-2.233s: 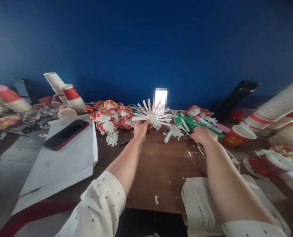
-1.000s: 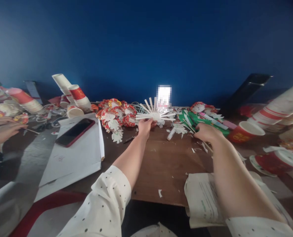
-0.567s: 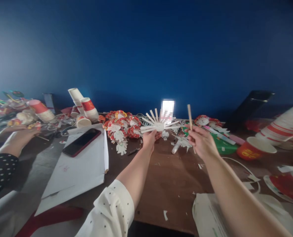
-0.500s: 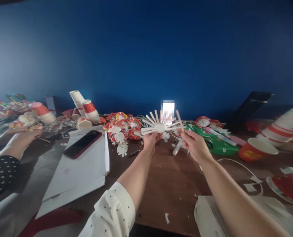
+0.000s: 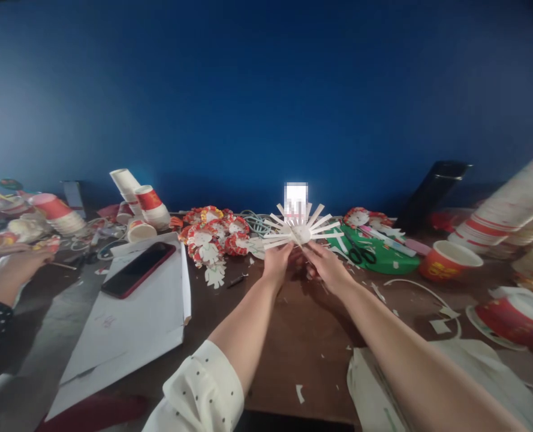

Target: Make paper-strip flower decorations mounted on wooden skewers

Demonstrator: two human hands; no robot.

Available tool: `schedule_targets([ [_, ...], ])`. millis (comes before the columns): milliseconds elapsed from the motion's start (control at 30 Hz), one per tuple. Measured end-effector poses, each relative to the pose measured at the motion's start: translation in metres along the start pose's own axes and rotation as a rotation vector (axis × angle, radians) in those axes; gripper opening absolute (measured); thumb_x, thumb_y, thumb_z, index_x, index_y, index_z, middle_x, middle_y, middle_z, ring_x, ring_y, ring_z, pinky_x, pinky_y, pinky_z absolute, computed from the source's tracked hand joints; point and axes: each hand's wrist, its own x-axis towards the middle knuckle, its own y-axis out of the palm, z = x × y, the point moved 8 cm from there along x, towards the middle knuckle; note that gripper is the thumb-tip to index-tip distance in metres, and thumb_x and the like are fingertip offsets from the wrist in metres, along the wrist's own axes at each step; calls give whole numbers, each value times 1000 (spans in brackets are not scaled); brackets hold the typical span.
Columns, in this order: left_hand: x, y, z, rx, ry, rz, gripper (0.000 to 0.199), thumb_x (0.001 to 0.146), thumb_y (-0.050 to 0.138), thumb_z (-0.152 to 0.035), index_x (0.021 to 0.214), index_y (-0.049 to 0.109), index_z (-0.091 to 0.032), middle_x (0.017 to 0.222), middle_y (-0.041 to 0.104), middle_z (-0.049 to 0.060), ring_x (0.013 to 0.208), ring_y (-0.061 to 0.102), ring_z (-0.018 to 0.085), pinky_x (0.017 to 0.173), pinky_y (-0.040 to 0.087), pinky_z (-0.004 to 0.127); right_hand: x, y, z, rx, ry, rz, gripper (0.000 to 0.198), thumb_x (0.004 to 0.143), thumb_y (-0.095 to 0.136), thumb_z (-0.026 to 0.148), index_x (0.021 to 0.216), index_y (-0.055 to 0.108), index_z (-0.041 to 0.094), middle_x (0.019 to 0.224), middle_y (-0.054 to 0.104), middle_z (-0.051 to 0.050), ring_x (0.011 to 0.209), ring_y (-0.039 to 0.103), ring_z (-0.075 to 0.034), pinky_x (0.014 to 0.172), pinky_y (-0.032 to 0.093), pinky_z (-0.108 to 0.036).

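My left hand (image 5: 278,262) pinches the lower edge of a white paper cup (image 5: 300,233) that is cut into strips and fanned out flat like a sun. Close beside it, my right hand (image 5: 331,268) is closed at the underside of the cup's base. A thin pale stick (image 5: 296,237) seems to run from the right fingertips up across the base; most of it is hard to make out. Both hands are above the brown table (image 5: 302,336). Left of them lies a pile of red-and-white paper figures (image 5: 212,234).
Black scissors (image 5: 360,255) lie on a green sheet (image 5: 394,262). A red cup (image 5: 446,262) and stacked cups (image 5: 509,198) are at the right. A phone (image 5: 139,270) rests on a white box (image 5: 126,330). Another person's hand (image 5: 14,270) works at far left. Paper scraps dot the table.
My right hand has moved left, bringing the stick from beside the fanned cup against its base. The cup now faces me more. The view has shifted slightly right.
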Motion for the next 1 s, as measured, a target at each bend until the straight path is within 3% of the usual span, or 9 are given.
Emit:
schedule_targets([
  [233,-5,11,1,-8,-85,106,27,68,86,-27,85,72,-12,83,75,9,80,72,21,74,59,31,1,-7,-3,186,43,-33,41,63,78,49,85,58,20,62,48,8,44,31,-3,40,13,-17],
  [467,-2,-11,-9,-105,-91,-118,16,79,76,-19,79,62,-13,79,71,6,71,67,13,72,57,27,5,-23,-6,239,34,-85,44,60,84,45,78,52,20,63,50,7,44,32,-2,39,15,-14],
  [633,-4,-15,-9,-48,-150,-169,8,83,68,-10,78,62,-12,73,70,4,65,66,10,71,57,24,8,-28,-10,248,44,-99,37,65,83,38,75,53,18,63,50,6,45,36,-2,37,18,-12],
  [867,-8,-8,1,103,-289,-84,5,80,67,-11,76,64,-12,74,73,9,62,69,14,62,56,25,6,-29,-17,202,168,-184,15,78,70,15,69,58,15,63,59,-2,46,48,-6,34,32,-13],
  [1000,-8,-8,4,163,-332,-85,9,80,65,-9,72,64,-12,72,72,10,59,67,14,58,55,25,2,-32,-18,122,228,-192,13,83,63,12,69,63,13,63,63,-5,45,51,-6,35,37,-13],
])
